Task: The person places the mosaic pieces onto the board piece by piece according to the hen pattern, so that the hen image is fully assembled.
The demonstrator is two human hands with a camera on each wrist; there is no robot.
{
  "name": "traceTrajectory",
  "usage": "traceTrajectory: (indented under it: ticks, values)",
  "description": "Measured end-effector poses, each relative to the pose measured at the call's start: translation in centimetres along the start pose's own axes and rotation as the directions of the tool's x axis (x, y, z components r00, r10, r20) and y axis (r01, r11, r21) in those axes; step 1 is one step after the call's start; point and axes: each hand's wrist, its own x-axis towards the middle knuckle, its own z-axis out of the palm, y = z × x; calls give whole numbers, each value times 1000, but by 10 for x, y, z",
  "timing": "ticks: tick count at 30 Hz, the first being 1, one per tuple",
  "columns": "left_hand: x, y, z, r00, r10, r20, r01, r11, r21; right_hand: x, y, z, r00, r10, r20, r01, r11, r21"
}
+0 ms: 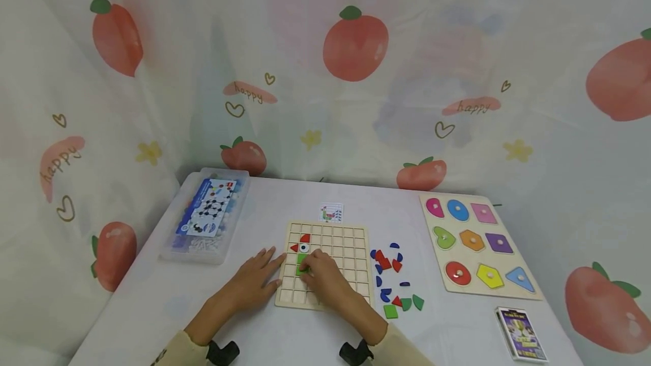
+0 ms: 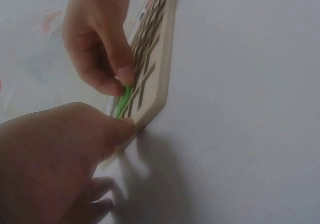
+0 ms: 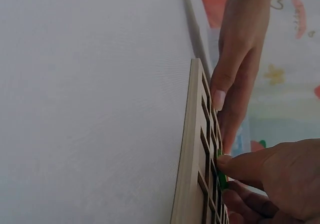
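Note:
A wooden grid board [image 1: 351, 231] lies on the table before the hands. My right hand [image 1: 324, 280] is over its left part, thumb and fingertips pinching a green piece [image 2: 123, 101] at the cells; its exact shape is partly hidden by the fingers. Just above, a green square [image 1: 302, 258] sits in a cell, below a white piece with a dark dot [image 1: 304, 248], a small red triangle [image 1: 294, 248] and a red curved piece [image 1: 305, 238]. My left hand [image 1: 252, 280] rests at the board's left edge with extended fingers, its thumb touching the rim in the left wrist view.
Loose blue, red and green pieces [image 1: 385, 264] lie right of the board. A picture card [image 1: 331, 213] is behind it. A clear plastic case [image 1: 208, 213] stands at left, a shape puzzle [image 1: 485, 287] at right, and a card box [image 1: 521, 334] at front right.

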Motion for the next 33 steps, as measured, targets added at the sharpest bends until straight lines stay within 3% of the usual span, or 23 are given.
traceTrajectory:
  ticks: [14,23,28,33]
  values:
    - [0,1,-1,1000,12,3,-12,1000,2,-4,2,3,997,-41,-61,34,994,-109]
    - [2,2,1,1000,14,-1,-13,1000,26,-37,32,-37,989,144,-10,-145,985,-97]
    - [1,2,2,1000,8,-5,-8,1000,19,-73,59,-75,955,295,-41,-298,947,-122]
    - [0,1,3,1000,-3,-2,3,1000,17,-109,88,-103,870,492,-14,-487,857,-170]
